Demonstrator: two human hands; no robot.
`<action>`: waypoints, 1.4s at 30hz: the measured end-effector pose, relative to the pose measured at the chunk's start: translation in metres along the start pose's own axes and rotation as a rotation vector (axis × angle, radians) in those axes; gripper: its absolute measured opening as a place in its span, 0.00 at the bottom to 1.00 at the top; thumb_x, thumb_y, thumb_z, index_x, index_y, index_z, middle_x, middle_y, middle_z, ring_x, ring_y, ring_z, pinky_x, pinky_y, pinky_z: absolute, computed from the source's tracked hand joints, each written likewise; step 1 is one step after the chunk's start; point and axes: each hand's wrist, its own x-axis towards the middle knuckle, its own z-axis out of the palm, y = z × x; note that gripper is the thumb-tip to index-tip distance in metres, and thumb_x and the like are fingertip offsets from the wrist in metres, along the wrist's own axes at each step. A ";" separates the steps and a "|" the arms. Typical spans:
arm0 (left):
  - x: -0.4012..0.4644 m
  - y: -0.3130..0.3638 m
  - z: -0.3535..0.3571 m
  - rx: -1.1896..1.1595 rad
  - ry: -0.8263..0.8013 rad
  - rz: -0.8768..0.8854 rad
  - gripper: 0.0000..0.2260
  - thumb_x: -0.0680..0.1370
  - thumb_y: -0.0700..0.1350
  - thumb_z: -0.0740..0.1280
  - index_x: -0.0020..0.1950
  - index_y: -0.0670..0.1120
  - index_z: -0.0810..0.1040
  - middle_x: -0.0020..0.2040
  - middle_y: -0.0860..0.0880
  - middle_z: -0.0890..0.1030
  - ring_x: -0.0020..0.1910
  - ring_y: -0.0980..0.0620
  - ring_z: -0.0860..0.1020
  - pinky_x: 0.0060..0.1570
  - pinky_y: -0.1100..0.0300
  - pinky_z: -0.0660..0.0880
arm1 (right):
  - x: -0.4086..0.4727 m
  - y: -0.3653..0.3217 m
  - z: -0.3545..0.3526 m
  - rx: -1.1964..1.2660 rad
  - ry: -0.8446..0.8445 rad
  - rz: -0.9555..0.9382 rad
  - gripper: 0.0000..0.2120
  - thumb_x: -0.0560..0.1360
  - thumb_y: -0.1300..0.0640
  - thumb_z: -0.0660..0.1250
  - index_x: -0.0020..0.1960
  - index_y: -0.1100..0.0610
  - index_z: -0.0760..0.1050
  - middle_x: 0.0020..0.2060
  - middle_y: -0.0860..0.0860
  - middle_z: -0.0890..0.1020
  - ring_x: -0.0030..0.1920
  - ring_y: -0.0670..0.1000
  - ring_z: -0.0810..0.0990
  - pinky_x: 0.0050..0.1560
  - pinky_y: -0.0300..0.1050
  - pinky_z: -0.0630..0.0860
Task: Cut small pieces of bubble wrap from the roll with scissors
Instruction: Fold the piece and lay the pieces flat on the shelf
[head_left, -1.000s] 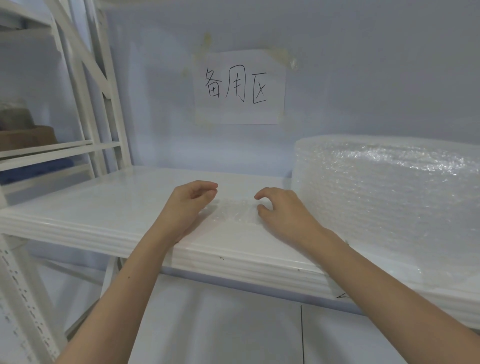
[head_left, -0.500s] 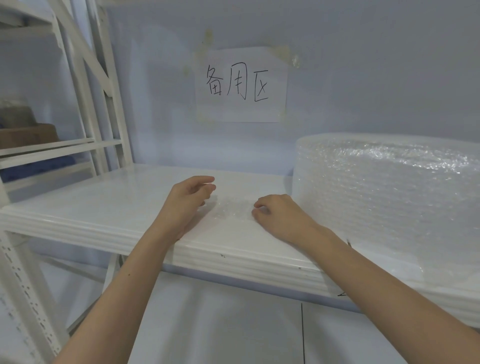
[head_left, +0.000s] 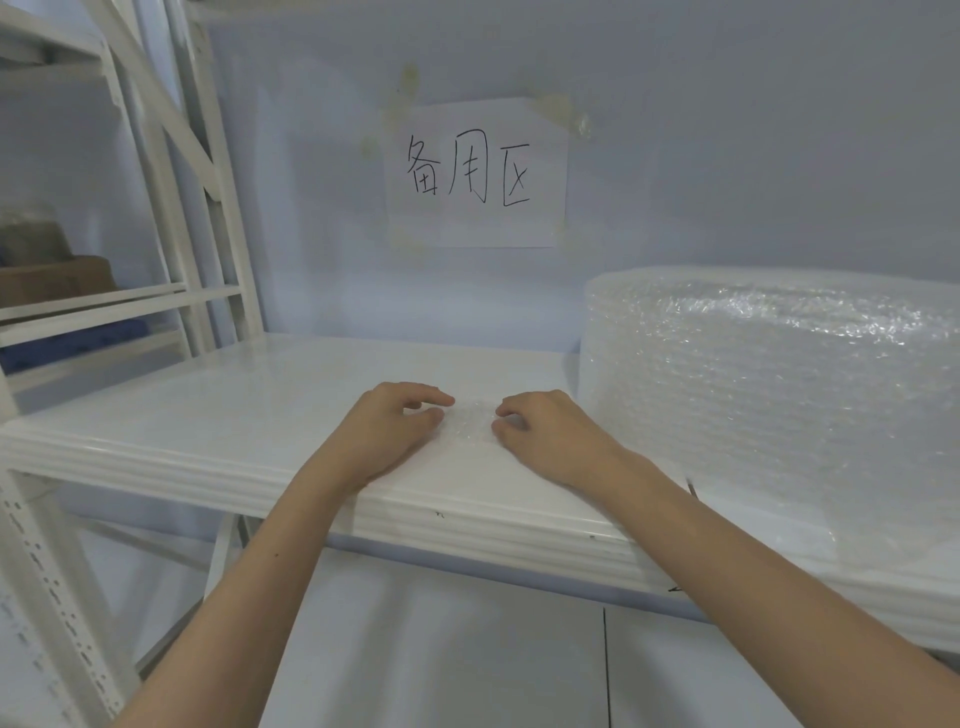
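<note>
On the white shelf (head_left: 218, 415), near its front edge and about the middle of its width, lies a small piece of bubble wrap (head_left: 470, 423). It is clear and hard to see against the white paint. The big roll (head_left: 769, 395) stands at the right end of the shelf, just beside the piece. No scissors are in view, except perhaps a thin dark thing at the foot of the roll near the front edge, which I cannot identify.

The left hand (head_left: 387, 434) rests on the left side of the piece with the fingers curled and the tips pressing down; it does not pinch or hold anything. The right hand (head_left: 545, 434) does the same on the right side, fingers bent, tips on the wrap. Both hands are half closed and empty.

I judge that the step in hand is to lay the cut piece flat on the shelf. To do it well, the fingertips should press lightly and slide outward, away from each other, so the film spreads without folds (strong pressure would only burst the bubbles). The piece is very light and may stick to the skin, so each hand should lift straight up, one after the other. It is also wise to keep it back from the front edge, where it could slip off.
</note>
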 end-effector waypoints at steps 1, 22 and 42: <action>0.000 0.001 0.000 0.027 -0.006 0.001 0.11 0.80 0.46 0.64 0.59 0.54 0.83 0.64 0.56 0.79 0.58 0.59 0.74 0.57 0.63 0.66 | -0.001 0.000 0.000 0.003 0.001 -0.001 0.18 0.79 0.50 0.59 0.65 0.57 0.77 0.64 0.53 0.79 0.66 0.55 0.73 0.64 0.50 0.71; 0.010 -0.002 0.009 0.105 -0.160 -0.110 0.24 0.81 0.63 0.50 0.67 0.56 0.77 0.71 0.53 0.75 0.67 0.50 0.72 0.59 0.58 0.64 | -0.007 -0.003 0.000 0.036 0.051 -0.038 0.20 0.79 0.49 0.53 0.31 0.56 0.65 0.30 0.51 0.74 0.36 0.56 0.74 0.36 0.48 0.70; 0.009 -0.002 0.008 -0.028 -0.112 -0.099 0.24 0.82 0.64 0.46 0.72 0.61 0.70 0.76 0.57 0.67 0.75 0.54 0.63 0.63 0.61 0.56 | -0.007 -0.002 0.000 0.074 0.063 -0.054 0.21 0.79 0.48 0.52 0.43 0.59 0.78 0.57 0.58 0.81 0.57 0.59 0.78 0.58 0.53 0.75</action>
